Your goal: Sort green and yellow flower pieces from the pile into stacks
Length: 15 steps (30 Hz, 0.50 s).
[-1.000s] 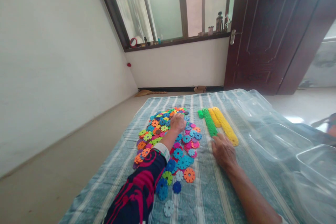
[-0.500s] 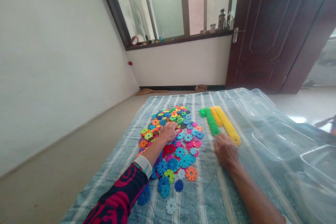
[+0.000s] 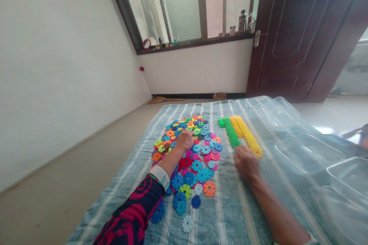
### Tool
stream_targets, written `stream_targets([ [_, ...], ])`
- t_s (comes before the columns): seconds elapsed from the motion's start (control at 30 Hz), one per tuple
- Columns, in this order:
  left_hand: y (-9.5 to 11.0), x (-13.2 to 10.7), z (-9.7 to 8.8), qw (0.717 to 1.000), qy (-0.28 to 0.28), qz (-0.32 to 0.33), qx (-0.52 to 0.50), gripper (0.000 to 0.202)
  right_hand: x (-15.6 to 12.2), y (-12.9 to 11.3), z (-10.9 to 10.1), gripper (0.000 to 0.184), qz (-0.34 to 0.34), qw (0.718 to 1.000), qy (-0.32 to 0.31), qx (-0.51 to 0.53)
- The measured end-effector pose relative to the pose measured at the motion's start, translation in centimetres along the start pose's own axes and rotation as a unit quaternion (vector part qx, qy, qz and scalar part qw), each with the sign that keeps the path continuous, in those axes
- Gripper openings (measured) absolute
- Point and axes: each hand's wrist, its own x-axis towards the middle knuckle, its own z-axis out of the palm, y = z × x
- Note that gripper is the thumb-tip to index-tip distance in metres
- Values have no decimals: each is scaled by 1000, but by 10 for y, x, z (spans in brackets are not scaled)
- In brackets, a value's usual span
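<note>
A pile of flat, notched plastic discs [image 3: 189, 153] in many colours lies spread on a blue-green striped cloth [image 3: 230, 199]. My left hand [image 3: 184, 140] rests on the far part of the pile with its fingers curled down onto the discs; what they grip is hidden. To the right lie three rows of stacked discs: a green row [image 3: 230, 133], a short yellow row [image 3: 236, 127] and a long yellow row [image 3: 248, 136]. My right hand [image 3: 246, 162] lies on the cloth at the near end of the green row, fingers bent against it.
Several clear plastic tubs [image 3: 309, 149] stand along the right of the cloth. Beyond are a bare floor [image 3: 57, 183], a white wall, a window sill with bottles [image 3: 243, 21], and a dark wooden door [image 3: 296, 34].
My left hand drew back from the far edge of the pile toward its middle left, then shifted slightly farther again. My right hand stays at the near end of the green row.
</note>
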Motion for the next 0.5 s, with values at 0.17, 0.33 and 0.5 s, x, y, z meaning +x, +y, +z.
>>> stream_targets([
  [0.17, 14, 22, 19, 1000, 9, -10, -8, 26, 0, 0, -1, 24, 5, 1000, 10, 20],
  [0.33, 10, 28, 25, 999, 28, -23, -24, 27, 2, -2, -3, 24, 17, 999, 23, 37],
  [0.5, 8, 23, 11, 996, 63, -16, -55, 33, 4, -3, -4, 25, 22, 998, 29, 44],
])
